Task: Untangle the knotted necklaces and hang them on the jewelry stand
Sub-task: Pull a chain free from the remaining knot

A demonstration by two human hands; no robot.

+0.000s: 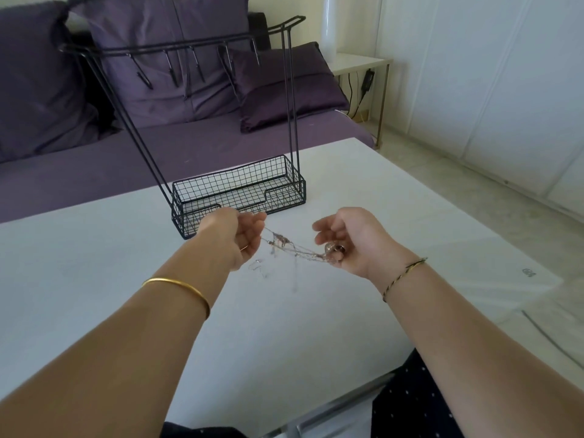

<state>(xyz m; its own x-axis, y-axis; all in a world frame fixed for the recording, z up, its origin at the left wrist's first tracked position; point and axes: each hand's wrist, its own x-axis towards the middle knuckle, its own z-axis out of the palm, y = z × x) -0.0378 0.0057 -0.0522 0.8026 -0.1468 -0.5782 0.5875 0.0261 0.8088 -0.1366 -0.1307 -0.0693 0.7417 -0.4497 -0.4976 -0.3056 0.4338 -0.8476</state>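
The knotted necklaces (290, 246) hang stretched between both hands, just above the white table (94, 263). The left hand (234, 235) pinches one end in curled fingers; the right hand (350, 241) grips the other end, with round pendants (333, 248) at its fingers. Loose chain ends dangle below. The black wire stand (240, 181) sits just behind, its hooks bare. A small printed mark (529, 273) on the table is too blurred to read

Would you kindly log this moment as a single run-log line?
stage: untangling | left hand: pinches chain end | right hand: holds pendant end | knotted necklaces: stretched between hands | jewelry stand: nothing hung yet
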